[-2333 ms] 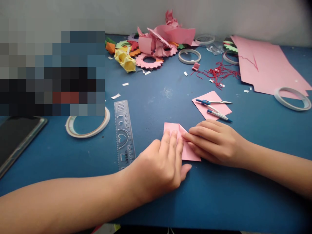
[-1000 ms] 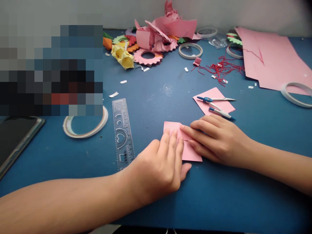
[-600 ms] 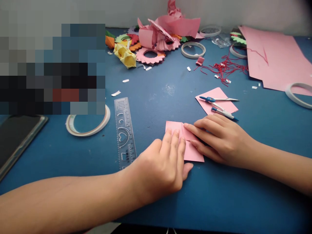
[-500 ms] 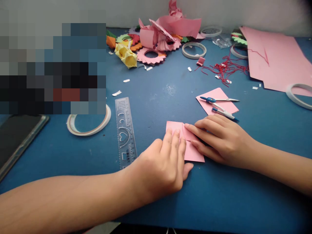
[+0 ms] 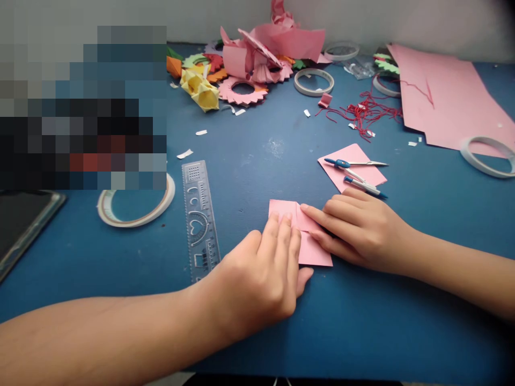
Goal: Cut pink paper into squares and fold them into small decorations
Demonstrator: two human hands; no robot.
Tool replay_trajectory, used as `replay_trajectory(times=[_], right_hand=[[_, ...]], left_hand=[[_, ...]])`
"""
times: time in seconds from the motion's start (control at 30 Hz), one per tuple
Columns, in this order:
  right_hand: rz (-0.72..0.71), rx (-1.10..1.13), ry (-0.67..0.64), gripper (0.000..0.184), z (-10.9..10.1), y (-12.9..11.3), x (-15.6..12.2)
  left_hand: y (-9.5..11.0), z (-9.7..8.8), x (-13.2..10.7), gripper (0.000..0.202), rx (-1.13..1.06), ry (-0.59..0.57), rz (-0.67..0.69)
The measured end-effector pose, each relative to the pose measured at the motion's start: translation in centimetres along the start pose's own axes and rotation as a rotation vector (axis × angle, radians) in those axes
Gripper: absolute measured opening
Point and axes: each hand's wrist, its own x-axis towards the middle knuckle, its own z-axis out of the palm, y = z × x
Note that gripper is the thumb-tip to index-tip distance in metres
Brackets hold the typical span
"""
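A small folded piece of pink paper [image 5: 314, 253] lies flat on the blue table, with a crease line and a flap across its upper right. My left hand [image 5: 263, 276] rests over its left side, fingers stretched and pressing on the surface. The left thumb sticks out below the paper's lower edge. From the right, my right hand [image 5: 360, 230] holds the flap, its index fingertip at the top crease and its thumb near the middle. Just behind the right hand, a compass [image 5: 341, 164] lies on another pink paper square [image 5: 354, 151].
A clear ruler [image 5: 197, 214] and a tape roll [image 5: 171, 195] lie left, beside a dark tablet-like device [image 5: 24, 225]. Paper rings [image 5: 225, 88], red thread [image 5: 368, 110] and a white tape roll [image 5: 314, 82] are at the back. Large pink sheets [image 5: 450, 102] lie right.
The whole view has shifted slightly, so things appear a little further left. Both hands keep the same places on the folded pink paper.
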Motion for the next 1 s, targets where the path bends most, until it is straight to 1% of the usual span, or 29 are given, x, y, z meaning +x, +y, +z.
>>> replay_trajectory(times=[0.33, 0.53, 0.73, 0.8, 0.9, 1.0], right_hand=[[-0.022, -0.022, -0.006, 0.028, 0.0, -0.3, 0.2], [-0.013, -0.054, -0.018, 0.028, 0.0, -0.6, 0.3], [-0.009, -0.085, -0.021, 0.027, -0.1, -0.9, 0.3], [-0.001, -0.083, -0.015, 0.027, -0.1, -1.0, 0.3], [0.011, -0.087, -0.015, 0.027, -0.1, -1.2, 0.4], [0.007, -0.103, -0.021, 0.027, 0.0, -1.3, 0.3]], left_hand=[[0.0, 0.2, 0.1, 0.036, -0.012, 0.011, 0.019], [-0.2, 0.4, 0.3, 0.029, -0.025, 0.061, 0.043], [-0.5, 0.0, -0.1, 0.031, -0.056, 0.02, 0.07], [-0.7, -0.1, -0.1, 0.032, -0.095, 0.036, 0.052], [-1.0, -0.1, -0.2, 0.037, -0.174, 0.077, -0.022], [-0.8, 0.0, -0.2, 0.036, -0.161, 0.068, -0.041]])
